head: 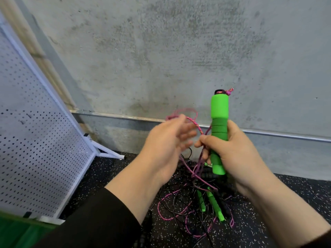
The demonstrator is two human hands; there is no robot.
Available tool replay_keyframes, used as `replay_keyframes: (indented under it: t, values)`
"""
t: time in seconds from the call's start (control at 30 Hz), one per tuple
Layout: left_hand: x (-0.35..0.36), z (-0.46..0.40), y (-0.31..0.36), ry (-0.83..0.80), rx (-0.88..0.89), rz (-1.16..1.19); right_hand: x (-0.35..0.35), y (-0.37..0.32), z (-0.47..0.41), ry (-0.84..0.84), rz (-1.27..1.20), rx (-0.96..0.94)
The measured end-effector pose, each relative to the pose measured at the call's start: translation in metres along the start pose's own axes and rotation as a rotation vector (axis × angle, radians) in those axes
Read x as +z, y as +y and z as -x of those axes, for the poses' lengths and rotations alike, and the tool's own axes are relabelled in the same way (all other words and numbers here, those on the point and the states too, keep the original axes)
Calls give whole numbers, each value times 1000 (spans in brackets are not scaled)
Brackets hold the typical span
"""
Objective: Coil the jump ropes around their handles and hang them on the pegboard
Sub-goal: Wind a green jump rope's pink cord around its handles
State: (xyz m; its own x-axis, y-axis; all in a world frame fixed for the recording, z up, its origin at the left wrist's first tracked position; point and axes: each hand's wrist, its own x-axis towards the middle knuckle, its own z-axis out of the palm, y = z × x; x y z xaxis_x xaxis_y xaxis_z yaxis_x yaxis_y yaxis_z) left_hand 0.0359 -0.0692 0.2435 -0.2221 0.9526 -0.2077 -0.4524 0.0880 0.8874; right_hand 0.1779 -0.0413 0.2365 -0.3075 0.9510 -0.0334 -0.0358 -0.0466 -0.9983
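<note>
My right hand (231, 151) grips a bright green foam jump-rope handle (219, 119), held upright in front of the wall. A pink braided rope (194, 125) runs from near that grip up in a loop to my left hand (164, 145), whose blurred fingers hold the loop near its top. More of the pink rope (197, 169) hangs down toward the floor. Below lies a tangle of pink and black ropes (179, 208) with two other green handles (213, 203). The white pegboard (35, 140) leans at the left.
A grey concrete wall (161, 51) with a metal strip (268, 133) along its base stands straight ahead. The floor is black speckled rubber (286, 203). The pegboard's white foot (109, 154) sticks out onto the floor. Something green (18, 231) shows at the bottom left corner.
</note>
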Motion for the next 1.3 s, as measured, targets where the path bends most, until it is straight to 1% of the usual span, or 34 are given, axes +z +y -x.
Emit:
replay_keyframes:
  t: [0.07,0.1,0.17,0.23,0.3,0.33,0.4,0.47,0.53,0.6,0.67,0.73,0.77,0.8,0.87,0.97,1.03,1.07,1.1,1.13,1.2,1.27,1.3]
  values:
    - [3,7,-9,-131,-37,-137,-1,-2,-1,-3,-17,5]
    - [4,9,-10,-173,-44,-161,-1,-3,0,-9,-21,9]
    - [2,7,-11,-183,-64,-157,0,-3,1,-29,-25,10]
    - [2,5,-10,-142,-73,-149,0,-1,3,-54,14,2]
    - [5,3,-8,-51,-26,-130,-1,-1,4,-61,50,3]
    - [5,1,-5,9,37,-79,-2,0,4,-62,60,6]
    - [0,-6,7,115,206,100,-3,0,3,-67,75,11]
    - [-11,-11,23,174,351,266,-4,0,1,-66,98,9]
    - [-21,-14,33,187,384,330,-5,0,0,-50,115,0]
    - [-19,-11,29,130,286,260,-5,-1,0,-45,125,-14]
    - [-8,-4,14,32,155,34,-4,-4,0,-48,128,-29]
    - [2,5,-3,-38,105,-231,-4,-5,-1,-41,123,-43]
    - [5,8,-9,-57,102,-307,-4,-6,-1,-35,117,-46]
    - [7,9,-12,-64,111,-335,-5,-7,-1,-31,112,-48]
    - [8,8,-7,-45,166,-270,-7,-7,-1,-32,131,-47]
    - [4,3,16,-20,318,88,-10,-4,-2,-32,228,-36]
    - [-4,-1,32,6,412,260,-13,-2,-4,-19,261,-36]
    - [-8,-2,36,22,423,297,-15,-2,-4,-11,271,-44]
    - [-10,-2,36,32,396,299,-15,-2,-5,-3,272,-52]
    - [-10,-2,33,34,336,258,-16,-2,-5,3,265,-57]
    - [-3,1,17,0,202,53,-14,-3,-5,6,251,-60]
    - [7,8,-1,-71,126,-157,-12,-2,-6,7,244,-65]
    - [11,10,-7,-94,106,-212,-11,-1,-6,9,243,-71]
